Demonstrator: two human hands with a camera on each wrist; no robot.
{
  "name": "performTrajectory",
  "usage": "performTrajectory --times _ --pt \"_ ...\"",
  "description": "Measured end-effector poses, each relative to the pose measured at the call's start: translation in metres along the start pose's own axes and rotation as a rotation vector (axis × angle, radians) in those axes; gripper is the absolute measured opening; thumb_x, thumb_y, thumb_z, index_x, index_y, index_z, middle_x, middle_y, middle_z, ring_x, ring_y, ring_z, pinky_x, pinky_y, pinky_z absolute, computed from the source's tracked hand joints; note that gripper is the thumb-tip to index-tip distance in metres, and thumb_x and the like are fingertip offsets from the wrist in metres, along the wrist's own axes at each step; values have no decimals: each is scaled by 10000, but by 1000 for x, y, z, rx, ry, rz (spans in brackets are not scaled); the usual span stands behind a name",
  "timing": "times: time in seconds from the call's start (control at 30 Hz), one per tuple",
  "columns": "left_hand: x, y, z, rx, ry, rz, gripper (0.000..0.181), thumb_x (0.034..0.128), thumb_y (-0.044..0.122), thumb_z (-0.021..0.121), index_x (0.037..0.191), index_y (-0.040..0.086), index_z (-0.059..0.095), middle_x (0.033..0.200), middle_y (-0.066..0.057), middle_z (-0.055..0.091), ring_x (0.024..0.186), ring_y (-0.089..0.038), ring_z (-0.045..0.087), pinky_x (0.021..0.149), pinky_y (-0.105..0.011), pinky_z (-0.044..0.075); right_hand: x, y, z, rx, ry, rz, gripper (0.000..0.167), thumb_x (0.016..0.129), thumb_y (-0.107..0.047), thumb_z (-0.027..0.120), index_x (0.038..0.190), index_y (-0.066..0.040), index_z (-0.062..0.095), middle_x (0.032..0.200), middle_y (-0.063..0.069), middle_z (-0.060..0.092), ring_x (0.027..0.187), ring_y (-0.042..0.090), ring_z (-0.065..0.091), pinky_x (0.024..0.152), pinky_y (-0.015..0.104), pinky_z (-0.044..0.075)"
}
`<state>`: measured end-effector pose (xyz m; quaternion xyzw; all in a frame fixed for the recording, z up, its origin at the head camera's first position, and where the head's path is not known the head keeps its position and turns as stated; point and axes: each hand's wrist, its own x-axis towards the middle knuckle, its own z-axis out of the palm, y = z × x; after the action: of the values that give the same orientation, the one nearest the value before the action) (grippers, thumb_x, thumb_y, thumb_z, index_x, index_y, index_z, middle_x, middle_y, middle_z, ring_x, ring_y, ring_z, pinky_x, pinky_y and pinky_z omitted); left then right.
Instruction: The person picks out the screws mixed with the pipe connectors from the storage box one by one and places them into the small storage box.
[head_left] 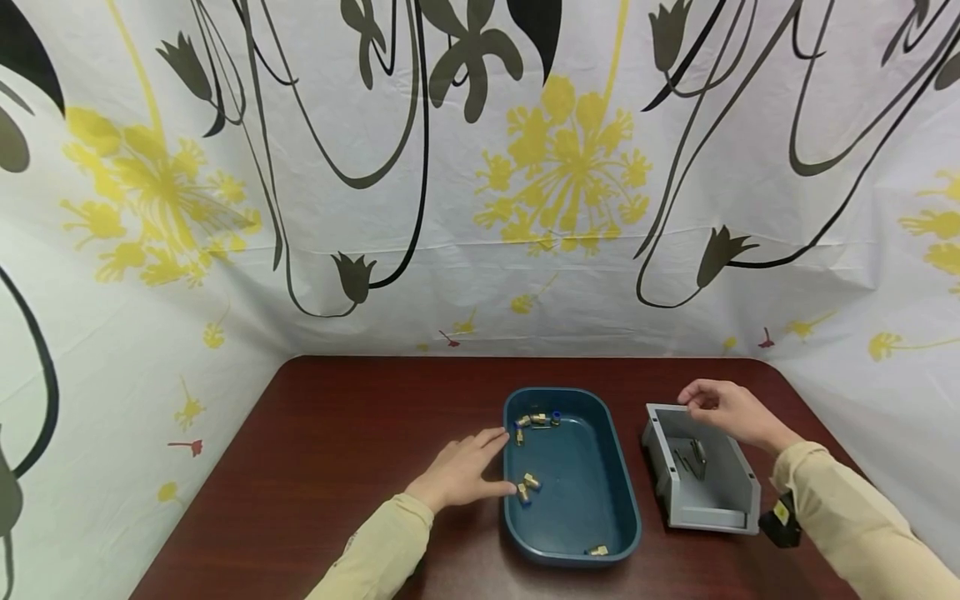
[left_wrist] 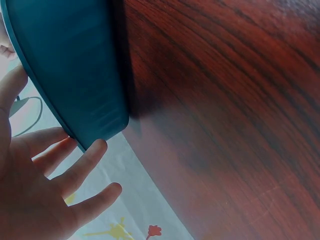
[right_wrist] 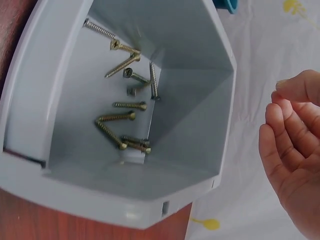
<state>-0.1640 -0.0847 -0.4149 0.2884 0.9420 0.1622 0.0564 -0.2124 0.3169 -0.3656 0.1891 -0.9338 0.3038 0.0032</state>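
Observation:
My left hand (head_left: 462, 469) reaches to the left rim of a dark teal tray (head_left: 573, 533) in the head view, fingers spread. In the left wrist view the fingertips touch the tray's rim. Brass fittings (head_left: 532, 481), some with blue ends, lie inside, mostly along the left side and far end. My right hand (head_left: 731, 410) hovers above the far end of a grey bin (head_left: 705, 518). Its fingers are loosely bent toward the thumb, with nothing visible between them in the right wrist view. Several screws (right_wrist: 117, 116) lie scattered on the bin's floor.
Both containers stand on a dark red wood-grain table (head_left: 360, 433), the bin to the right of the tray with a narrow gap between. A white patterned cloth (head_left: 450, 275) hangs behind and beside the table. A small black device (head_left: 782, 521) sits at the right wrist.

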Motion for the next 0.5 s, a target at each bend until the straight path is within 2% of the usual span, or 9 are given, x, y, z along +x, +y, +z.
performTrajectory --times 0.23,0.5 --pt "0 0 0 -10 -1 -4 744 788 543 546 1367 122 343 1373 -15 323 1173 -207 389 910 -439 320 11 -9 8 15 5 -34 98 808 -35 595 906 -37 590 767 44 566 677 116 525 585 276 426" --pt "0 0 1 -10 6 -3 746 785 541 552 1365 119 347 1371 -16 326 1172 -207 391 912 -435 321 34 -36 19 77 -19 -123 89 816 -38 585 897 -73 587 767 7 572 692 154 554 598 282 443"
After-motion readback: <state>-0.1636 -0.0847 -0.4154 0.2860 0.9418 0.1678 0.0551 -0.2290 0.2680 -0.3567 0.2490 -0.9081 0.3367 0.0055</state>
